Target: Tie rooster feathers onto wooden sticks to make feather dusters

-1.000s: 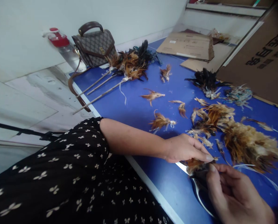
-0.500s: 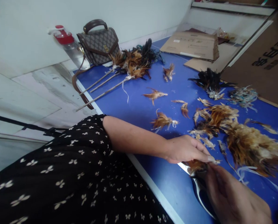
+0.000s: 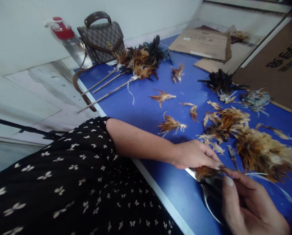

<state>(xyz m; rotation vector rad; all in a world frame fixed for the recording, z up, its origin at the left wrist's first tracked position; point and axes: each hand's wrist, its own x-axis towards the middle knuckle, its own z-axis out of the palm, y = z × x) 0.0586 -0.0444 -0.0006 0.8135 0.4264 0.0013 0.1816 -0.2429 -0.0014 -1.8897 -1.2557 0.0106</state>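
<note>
My left hand is closed, pinching the base of a small brown feather bunch between thumb and fingers. Close to that pinch is my right hand, with its index fingertip at the feather base and its thumb spread away from the index finger. The other fingers of this hand are curled and partly in shadow. Under the hands lies a pair of scissors, partly hidden by the feathers and my right hand. A large heap of tan and brown feathers sits just beyond my right hand.
Small feather bunches lie on the blue table. Feather dusters with sticks lie at the far left, by a handbag and a water bottle. Black feathers, a string tangle and cardboard are farther back.
My right thumb has moved away from the feather base, and the hand has opened up. My left hand keeps its pinch on the bunch. The view has shifted slightly.
</note>
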